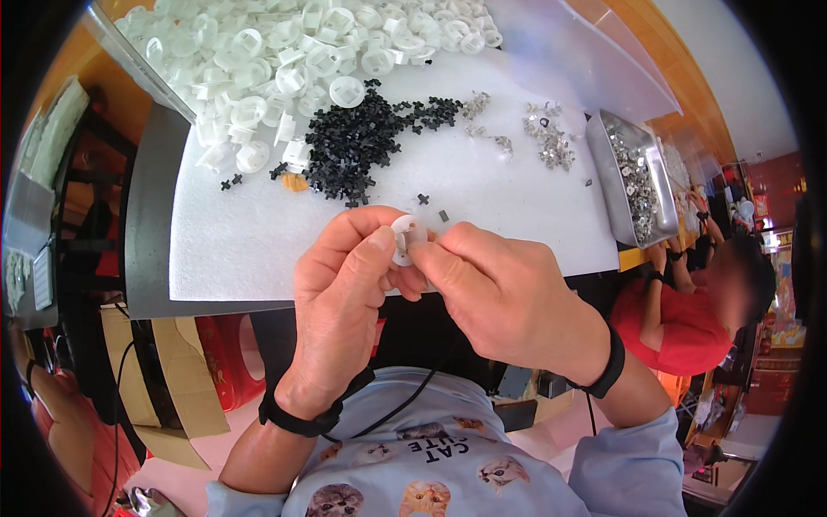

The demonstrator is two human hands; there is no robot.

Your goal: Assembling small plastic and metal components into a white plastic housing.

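Between my two hands, over the near edge of the white foam sheet [250, 267], is a small round white plastic part [401, 245]. My left hand [349, 267] pinches it between thumb and fingers from the left. From the right, the thumb and forefinger of my right hand [495, 280] close against the same part; whether they also hold a smaller piece is hidden. Just beyond my fingers lie a loose black cross-shaped piece [423, 199] and a small dark rectangular piece [444, 215]. Past them is a heap of black cross-shaped pieces [349, 142].
Many translucent white round parts [284, 60] are piled at the back left. Small metal pieces [551, 138] lie to the right, beside a metal tray [610, 177] holding more. A clear plastic panel [603, 69] stands behind. A person in red [680, 319] works at the right.
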